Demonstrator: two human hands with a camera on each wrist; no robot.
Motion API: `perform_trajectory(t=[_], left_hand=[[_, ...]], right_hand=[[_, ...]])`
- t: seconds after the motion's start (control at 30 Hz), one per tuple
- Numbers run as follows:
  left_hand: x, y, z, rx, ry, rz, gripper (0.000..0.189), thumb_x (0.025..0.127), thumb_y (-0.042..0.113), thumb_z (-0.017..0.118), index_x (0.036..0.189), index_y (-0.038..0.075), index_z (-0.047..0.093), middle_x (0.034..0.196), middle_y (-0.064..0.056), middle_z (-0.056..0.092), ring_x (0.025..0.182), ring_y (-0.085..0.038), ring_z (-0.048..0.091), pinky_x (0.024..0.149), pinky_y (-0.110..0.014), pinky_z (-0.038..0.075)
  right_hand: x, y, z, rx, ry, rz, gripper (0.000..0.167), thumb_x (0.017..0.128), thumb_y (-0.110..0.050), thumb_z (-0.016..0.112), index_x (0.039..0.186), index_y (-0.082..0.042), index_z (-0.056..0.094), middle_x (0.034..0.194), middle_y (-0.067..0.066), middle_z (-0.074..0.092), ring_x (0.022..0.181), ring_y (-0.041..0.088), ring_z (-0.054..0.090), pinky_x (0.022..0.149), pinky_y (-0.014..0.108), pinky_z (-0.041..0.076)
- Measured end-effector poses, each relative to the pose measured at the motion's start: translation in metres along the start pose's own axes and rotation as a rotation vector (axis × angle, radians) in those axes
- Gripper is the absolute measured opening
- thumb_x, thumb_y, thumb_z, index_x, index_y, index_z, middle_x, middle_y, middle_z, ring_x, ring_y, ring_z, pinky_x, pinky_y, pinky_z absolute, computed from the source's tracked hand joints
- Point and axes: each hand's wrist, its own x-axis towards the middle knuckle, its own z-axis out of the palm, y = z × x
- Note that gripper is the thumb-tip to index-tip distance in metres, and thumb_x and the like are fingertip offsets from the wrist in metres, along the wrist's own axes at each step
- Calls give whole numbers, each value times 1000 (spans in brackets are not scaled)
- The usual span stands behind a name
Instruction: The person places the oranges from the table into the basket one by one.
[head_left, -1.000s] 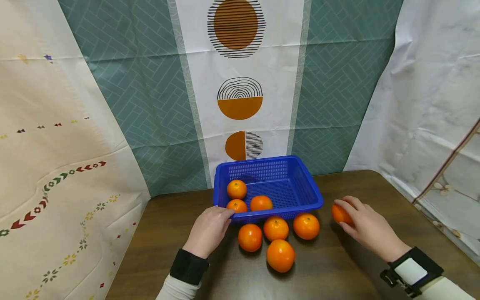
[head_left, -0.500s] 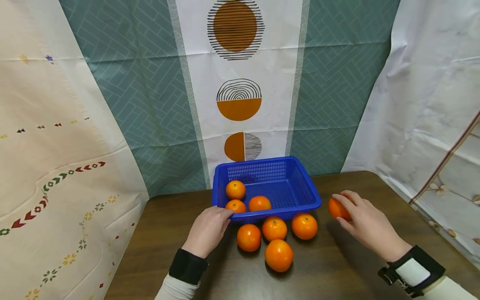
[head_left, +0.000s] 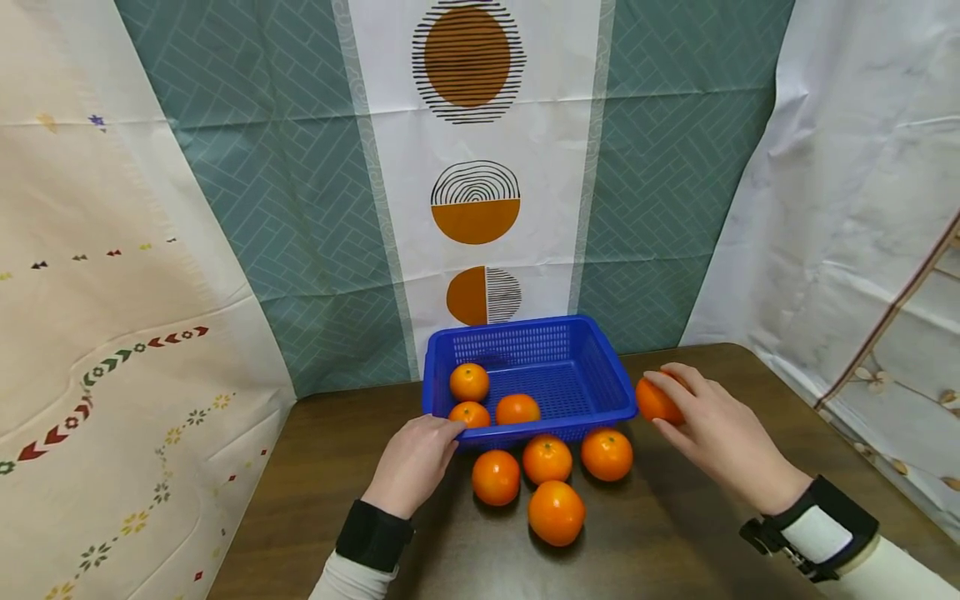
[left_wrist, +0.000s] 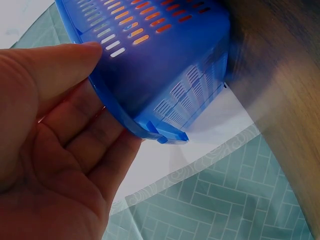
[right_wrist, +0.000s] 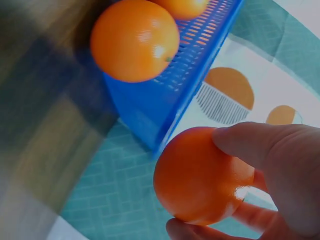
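My left hand [head_left: 416, 461] grips the front left corner of a blue plastic basket [head_left: 592, 367]. In the left wrist view, the thumb lies on the outside of the basket wall [left_wrist: 150, 75] and the fingers curl over the rim. My right hand [head_left: 723, 429] holds an orange [right_wrist: 200, 175] between thumb and fingers, just off the basket's right front corner. Inside the basket, three oranges [head_left: 469, 382] sit toward the left. Several more oranges [head_left: 557, 512] lie on the table in front of it, one [head_left: 607, 454] close to the right hand.
The brown wooden table [head_left: 337, 467] has a rounded far right corner. Behind the basket hangs a green and white cloth [head_left: 330, 250] with printed circles. Pale cloths stand along the left [head_left: 135, 350] and right [head_left: 840, 250] sides.
My right hand has moved left and slightly up with its orange, toward the basket's right front corner. My left hand keeps its grip on the basket. The head view has shifted slightly.
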Motion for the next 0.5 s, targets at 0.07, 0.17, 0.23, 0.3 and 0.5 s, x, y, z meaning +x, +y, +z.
perform_trajectory(t=[0.07, 0.17, 0.23, 0.3, 0.5], left_hand=[[-1, 0, 0, 2, 5, 0, 26, 94, 9, 89, 118, 10, 81, 105, -3, 82, 98, -26, 76, 103, -48, 61], [-1, 0, 1, 5, 9, 7, 25, 94, 8, 89, 117, 10, 81, 104, -3, 82, 97, -25, 75, 102, -48, 61], [-1, 0, 2, 7, 8, 12, 25, 94, 8, 89, 117, 10, 81, 104, -3, 82, 97, -25, 75, 102, -47, 61], [-1, 0, 3, 8, 7, 16, 24, 94, 9, 89, 117, 10, 81, 104, -3, 82, 97, -25, 75, 102, -47, 61], [-1, -1, 1, 12, 3, 4, 26, 94, 11, 89, 119, 11, 81, 105, -3, 82, 97, -24, 75, 103, -47, 61]], right_hand=[[7, -4, 0, 2, 7, -16, 64, 87, -18, 96, 143, -9, 66, 139, 18, 61, 101, 40, 68, 72, 58, 63], [16, -11, 3, 10, 12, -40, 62, 86, -17, 95, 142, -9, 67, 138, 17, 62, 101, 41, 68, 73, 58, 63], [21, -16, 5, 17, 9, -55, 63, 86, -15, 96, 141, -8, 68, 137, 18, 62, 100, 41, 68, 73, 58, 63], [27, -20, 7, 22, -1, -65, 62, 86, -14, 96, 141, -8, 68, 137, 18, 62, 102, 41, 68, 75, 58, 64], [45, -28, 14, 31, -41, -75, 60, 89, -15, 94, 143, -8, 67, 138, 19, 62, 106, 41, 68, 81, 58, 64]])
